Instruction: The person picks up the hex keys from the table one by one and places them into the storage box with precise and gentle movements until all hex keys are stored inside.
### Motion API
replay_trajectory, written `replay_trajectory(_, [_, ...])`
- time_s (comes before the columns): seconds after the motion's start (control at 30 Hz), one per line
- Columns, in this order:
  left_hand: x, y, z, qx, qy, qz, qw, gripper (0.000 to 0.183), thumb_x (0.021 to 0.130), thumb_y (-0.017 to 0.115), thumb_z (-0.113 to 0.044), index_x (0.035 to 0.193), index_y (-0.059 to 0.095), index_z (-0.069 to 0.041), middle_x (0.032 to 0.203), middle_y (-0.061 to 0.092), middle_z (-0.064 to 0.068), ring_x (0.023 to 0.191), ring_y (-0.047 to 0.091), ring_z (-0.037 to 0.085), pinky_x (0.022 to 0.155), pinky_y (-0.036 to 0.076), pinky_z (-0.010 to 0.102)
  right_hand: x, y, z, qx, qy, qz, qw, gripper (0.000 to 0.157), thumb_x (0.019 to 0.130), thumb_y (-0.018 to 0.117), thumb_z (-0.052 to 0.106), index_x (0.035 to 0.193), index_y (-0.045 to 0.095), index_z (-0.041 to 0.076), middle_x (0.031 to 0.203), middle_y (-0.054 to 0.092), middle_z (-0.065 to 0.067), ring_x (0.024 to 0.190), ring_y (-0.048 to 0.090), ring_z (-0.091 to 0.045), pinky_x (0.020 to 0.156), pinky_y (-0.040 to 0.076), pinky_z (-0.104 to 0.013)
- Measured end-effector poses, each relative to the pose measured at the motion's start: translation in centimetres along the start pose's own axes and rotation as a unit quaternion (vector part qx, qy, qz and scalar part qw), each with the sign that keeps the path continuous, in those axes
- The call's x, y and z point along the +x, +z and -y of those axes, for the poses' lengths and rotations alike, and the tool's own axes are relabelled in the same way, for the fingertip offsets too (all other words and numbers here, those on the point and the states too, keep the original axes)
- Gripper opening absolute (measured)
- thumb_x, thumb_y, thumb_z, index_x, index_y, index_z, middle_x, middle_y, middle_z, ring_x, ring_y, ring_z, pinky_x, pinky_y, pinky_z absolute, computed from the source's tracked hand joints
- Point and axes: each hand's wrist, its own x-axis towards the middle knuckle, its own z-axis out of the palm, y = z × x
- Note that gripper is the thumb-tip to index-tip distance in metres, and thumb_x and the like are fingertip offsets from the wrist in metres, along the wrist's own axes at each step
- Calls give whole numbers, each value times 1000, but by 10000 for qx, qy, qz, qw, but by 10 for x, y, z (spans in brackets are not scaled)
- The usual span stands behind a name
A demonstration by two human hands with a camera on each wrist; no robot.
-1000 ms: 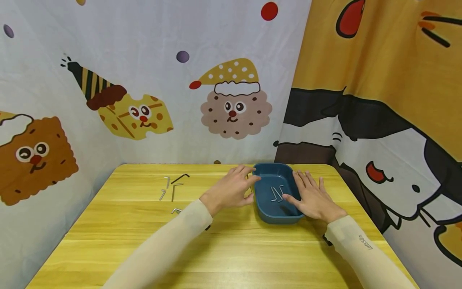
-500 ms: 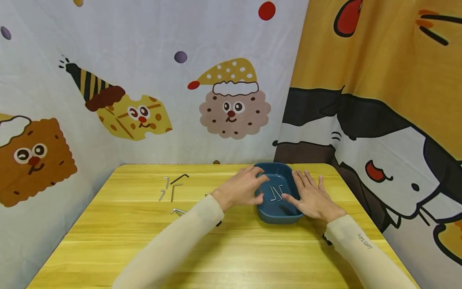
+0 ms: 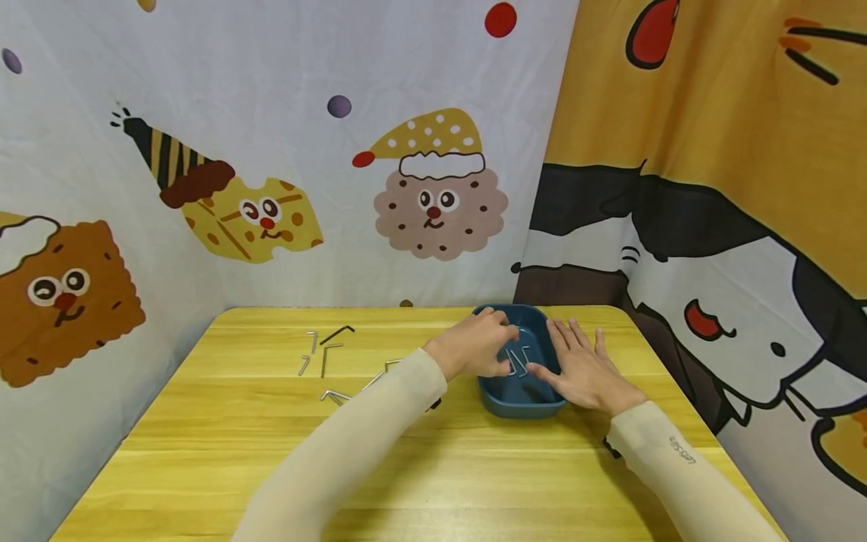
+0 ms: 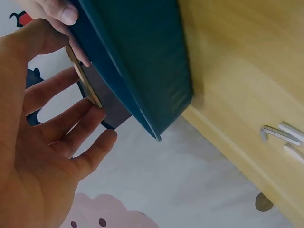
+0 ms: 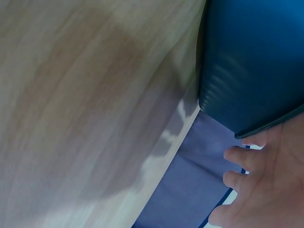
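Observation:
The blue tray (image 3: 518,410) stands at the right of the table, with several silver hex keys (image 3: 520,364) lying on its floor. My left hand (image 3: 477,345) is over the tray's left side, fingers bent downward. In the left wrist view a thin straight hex key (image 4: 84,78) spans from the thumb to the fingertips of that hand; the head view hides it behind the hand. My right hand (image 3: 584,370) rests along the tray's right rim with straight, spread fingers, its thumb reaching over the inside.
Several loose hex keys lie at the table's left: a black hex key (image 3: 336,335), a long silver hex key (image 3: 324,361) and others. A bent hex key (image 3: 334,396) lies nearer the left sleeve (image 3: 359,444). The wooden table (image 3: 447,482) meets patterned curtains behind and at the right.
My left hand has moved right, from beside the tray to over its inside, its fingers dipping lower. More hex keys show behind the left sleeve. The right hand stays at the rim.

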Motion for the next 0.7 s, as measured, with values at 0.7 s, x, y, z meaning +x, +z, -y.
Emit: replay_trajectory(0.7, [46, -12, -4, -747, -618, 742, 9925, 50, 111, 82, -42, 151, 77, -13, 146, 81, 3, 126, 80, 17, 111, 66, 33, 1, 1, 0, 38, -19, 9, 10000, 111, 115, 48, 79, 186, 17, 1, 193, 21, -27, 180, 11, -58, 136, -2, -92])
